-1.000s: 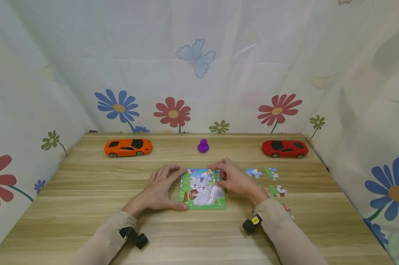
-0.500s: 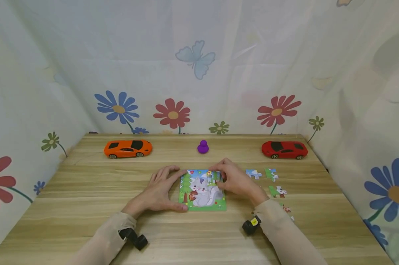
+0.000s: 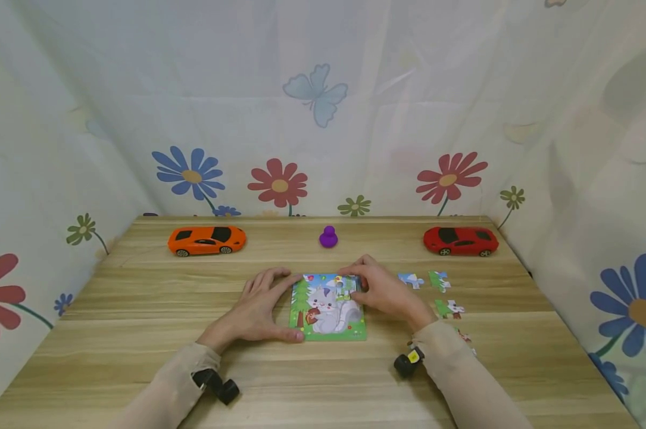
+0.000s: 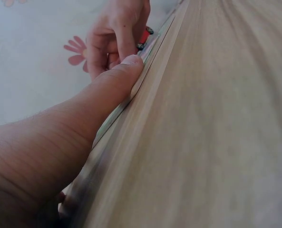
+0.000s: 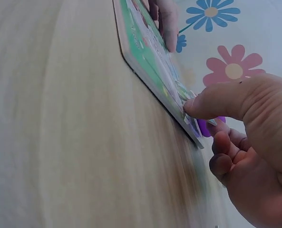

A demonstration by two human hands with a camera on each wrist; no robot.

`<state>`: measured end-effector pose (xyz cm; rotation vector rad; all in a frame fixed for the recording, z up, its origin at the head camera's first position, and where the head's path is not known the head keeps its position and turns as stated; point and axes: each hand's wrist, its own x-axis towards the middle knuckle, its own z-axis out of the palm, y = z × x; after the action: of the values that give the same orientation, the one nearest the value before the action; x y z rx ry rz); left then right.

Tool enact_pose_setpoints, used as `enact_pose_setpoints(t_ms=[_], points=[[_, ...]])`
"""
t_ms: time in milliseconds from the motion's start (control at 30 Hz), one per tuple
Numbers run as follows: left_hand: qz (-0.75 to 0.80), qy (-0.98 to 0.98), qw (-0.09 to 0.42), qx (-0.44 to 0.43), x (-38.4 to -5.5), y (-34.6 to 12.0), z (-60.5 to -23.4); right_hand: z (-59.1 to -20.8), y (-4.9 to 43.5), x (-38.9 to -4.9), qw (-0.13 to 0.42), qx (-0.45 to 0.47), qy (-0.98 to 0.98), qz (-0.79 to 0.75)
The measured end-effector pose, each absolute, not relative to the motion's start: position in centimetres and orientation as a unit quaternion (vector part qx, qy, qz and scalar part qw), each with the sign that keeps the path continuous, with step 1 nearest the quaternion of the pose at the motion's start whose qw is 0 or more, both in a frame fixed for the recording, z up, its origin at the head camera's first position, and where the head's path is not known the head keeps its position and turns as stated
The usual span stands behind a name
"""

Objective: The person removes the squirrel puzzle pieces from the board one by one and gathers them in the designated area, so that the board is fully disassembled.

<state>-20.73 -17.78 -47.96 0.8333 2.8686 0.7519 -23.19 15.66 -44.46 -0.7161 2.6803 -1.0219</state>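
Note:
In the head view a square jigsaw puzzle [image 3: 325,322] with a grey squirrel picture lies mid-table. My left hand [image 3: 255,310] spans its left edge, thumb at the lower left corner and forefinger at the upper left one. At the puzzle's upper right my right hand [image 3: 384,292] pinches a small puzzle piece [image 3: 344,288] between thumb and forefinger. The right wrist view shows the right thumb [image 5: 217,100] close over the puzzle's surface; how the piece sits is partly hidden by the fingers. The left thumb [image 4: 124,71] rests on the puzzle's edge in the left wrist view.
Several loose puzzle pieces [image 3: 450,308] lie right of the right hand, some partly behind its sleeve. Along the table's back stand an orange toy car [image 3: 207,241], a purple knob-like object [image 3: 328,237] and a red toy car [image 3: 461,241]. A flowered curtain [image 3: 323,161] hangs behind.
The right hand's fingers shift very slightly at the puzzle's upper right, with the piece still between them. The left hand stays in place.

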Motion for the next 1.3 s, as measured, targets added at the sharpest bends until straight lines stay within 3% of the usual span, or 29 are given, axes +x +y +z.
enact_pose_setpoints(t_ms=[500, 767, 1300], points=[[0.245, 0.93, 0.024, 0.273, -20.8, -17.6, -47.8, -42.4, 16.9, -23.4, 0.05, -0.246, 0.891, -0.379], [0.251, 0.928, 0.022, 0.275, -20.5, -17.7, -47.8, -41.1, 19.1, -23.8, -0.004, -0.246, 0.894, -0.375], [0.248, 0.929, 0.025, 0.274, -20.6, -17.7, -48.0, -39.8, 23.5, -23.4, -0.003, -0.209, 0.895, -0.395]])
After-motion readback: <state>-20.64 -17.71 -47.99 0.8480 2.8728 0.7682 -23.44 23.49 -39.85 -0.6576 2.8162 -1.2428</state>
